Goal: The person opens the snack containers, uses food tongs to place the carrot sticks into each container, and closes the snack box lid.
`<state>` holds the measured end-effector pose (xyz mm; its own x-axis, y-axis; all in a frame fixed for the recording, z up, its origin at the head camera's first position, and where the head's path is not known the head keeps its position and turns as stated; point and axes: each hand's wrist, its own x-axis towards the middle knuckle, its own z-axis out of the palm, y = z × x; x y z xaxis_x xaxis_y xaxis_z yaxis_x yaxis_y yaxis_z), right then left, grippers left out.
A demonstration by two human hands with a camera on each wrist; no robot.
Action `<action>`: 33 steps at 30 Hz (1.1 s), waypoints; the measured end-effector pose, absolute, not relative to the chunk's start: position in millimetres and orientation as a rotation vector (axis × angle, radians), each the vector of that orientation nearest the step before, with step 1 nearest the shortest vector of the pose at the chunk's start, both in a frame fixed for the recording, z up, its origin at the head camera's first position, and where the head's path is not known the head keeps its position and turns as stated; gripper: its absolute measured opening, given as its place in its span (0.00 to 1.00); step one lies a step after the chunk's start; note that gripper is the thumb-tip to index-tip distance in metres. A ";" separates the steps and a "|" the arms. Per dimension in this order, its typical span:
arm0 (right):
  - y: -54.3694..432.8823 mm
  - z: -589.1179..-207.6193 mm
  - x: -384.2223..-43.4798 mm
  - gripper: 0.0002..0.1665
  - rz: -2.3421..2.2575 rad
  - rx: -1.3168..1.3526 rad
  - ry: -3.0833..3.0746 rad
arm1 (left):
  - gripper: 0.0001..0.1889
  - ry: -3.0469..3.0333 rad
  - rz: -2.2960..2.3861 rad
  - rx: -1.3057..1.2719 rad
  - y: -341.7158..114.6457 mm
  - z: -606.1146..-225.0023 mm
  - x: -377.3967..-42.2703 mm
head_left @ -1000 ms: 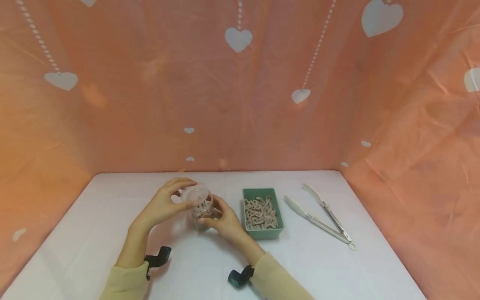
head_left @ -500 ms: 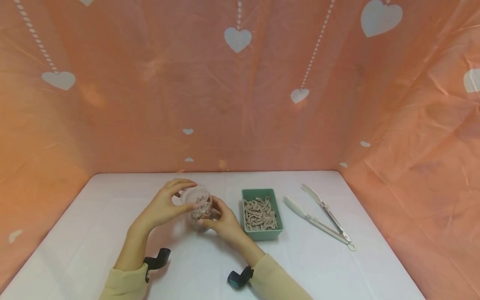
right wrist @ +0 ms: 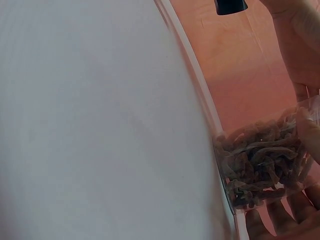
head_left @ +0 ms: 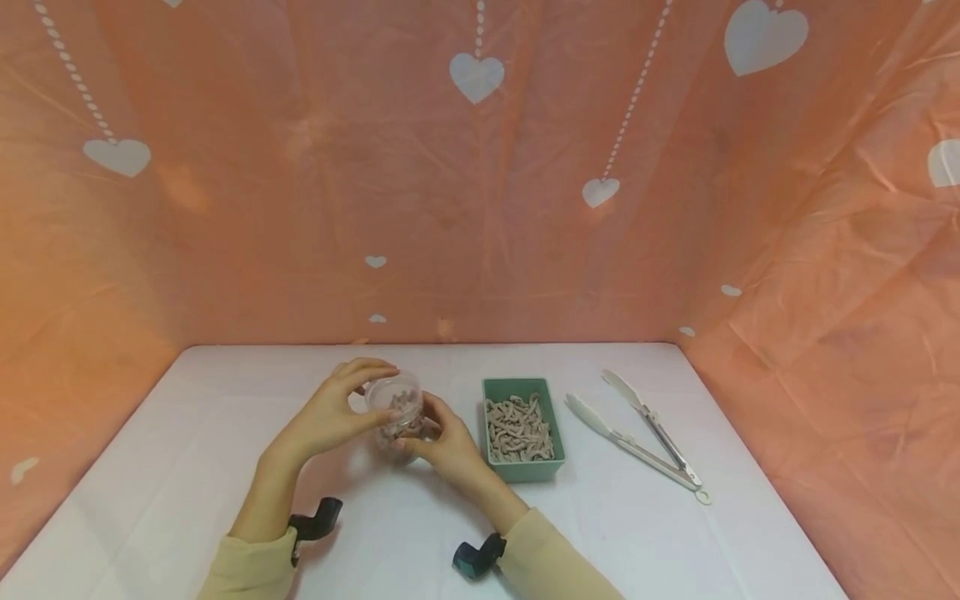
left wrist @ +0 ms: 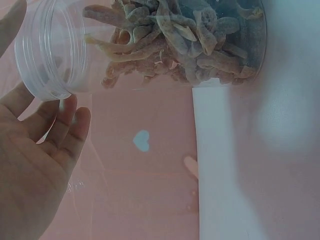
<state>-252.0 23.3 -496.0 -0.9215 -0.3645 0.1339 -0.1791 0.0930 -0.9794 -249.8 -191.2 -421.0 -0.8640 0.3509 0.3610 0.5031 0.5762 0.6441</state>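
A clear plastic jar [left wrist: 170, 45] partly filled with brownish, twisted dried strips stands on the white table in the head view. My left hand [head_left: 330, 412] grips the clear lid [head_left: 392, 388] at the jar's mouth, thumb on the near side and fingers on the far side. Lower down, my right hand [head_left: 453, 446] holds the jar's body from the right. In the right wrist view, fingers of the right hand [right wrist: 295, 215] curl around the strip-filled lower jar. Whether the lid's thread is fully engaged cannot be seen.
Right of the jar sits a green rectangular tray [head_left: 525, 472] with many similar strips inside. Farther right lie spread tongs [head_left: 648, 437] with pale tips. The table [head_left: 615, 542] is backed by an orange cloth [head_left: 337, 208] printed with white hearts.
The left hand and lid have shifted slightly right, and the lid lies more squarely over the jar's mouth. The right hand keeps its hold; the tray and tongs stay put.
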 end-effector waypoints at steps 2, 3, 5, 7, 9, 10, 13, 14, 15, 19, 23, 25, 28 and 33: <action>23.2 -496.3 -252.4 0.43 -1.944 -0.559 2.215 | 0.29 -2.609 -1.158 -0.714 -190.7 -421.0 -249.0; 23.2 -496.5 -252.5 0.43 -1.942 -0.558 2.215 | 0.29 -2.607 -1.157 -0.716 -190.4 -421.0 -248.6; 23.1 -496.3 -252.5 0.43 -1.936 -0.554 2.215 | 0.29 -2.609 -1.158 -0.715 -190.0 -420.8 -248.0; 23.2 -496.1 -252.2 0.43 -1.929 -0.549 2.216 | 0.29 -2.610 -1.158 -0.719 -189.5 -420.6 -247.6; 23.3 -495.8 -252.2 0.44 -1.924 -0.547 2.216 | 0.29 -2.613 -1.157 -0.723 -189.1 -420.7 -247.7; 23.4 -495.7 -252.1 0.44 -1.921 -0.547 2.219 | 0.29 -2.614 -1.155 -0.724 -189.0 -420.9 -247.9; 23.4 -495.1 -252.1 0.44 -1.921 -0.546 2.217 | 0.29 -2.615 -1.148 -0.725 -188.5 -422.0 -248.7; 23.4 -494.9 -252.2 0.44 -1.922 -0.546 2.214 | 0.29 -2.615 -1.148 -0.725 -188.5 -422.4 -249.0; 23.4 -494.8 -252.3 0.44 -1.923 -0.548 2.214 | 0.30 -2.615 -1.148 -0.726 -188.4 -422.7 -249.3; 23.7 -494.4 -253.1 0.44 -1.922 -0.555 2.217 | 0.30 -2.616 -1.149 -0.728 -188.3 -423.5 -250.0; 24.3 -494.6 -253.4 0.44 -1.917 -0.565 2.219 | 0.30 -2.617 -1.145 -0.733 -188.7 -423.5 -250.1; 24.5 -494.8 -253.5 0.44 -1.919 -0.569 2.216 | 0.30 -2.613 -1.140 -0.739 -188.8 -423.3 -250.4; 24.5 -495.2 -253.8 0.44 -1.922 -0.570 2.211 | 0.30 -2.597 -1.133 -0.751 -188.7 -423.6 -251.5; 24.6 -495.0 -254.1 0.44 -1.919 -0.566 2.210 | 0.29 -2.590 -1.133 -0.752 -189.2 -424.1 -252.1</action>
<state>-254.1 24.6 -495.0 -0.9156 -0.3825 0.1244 -0.1768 0.1047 -0.9787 -252.1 -189.2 -424.1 -0.8462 0.3668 0.3865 0.5328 0.5728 0.6229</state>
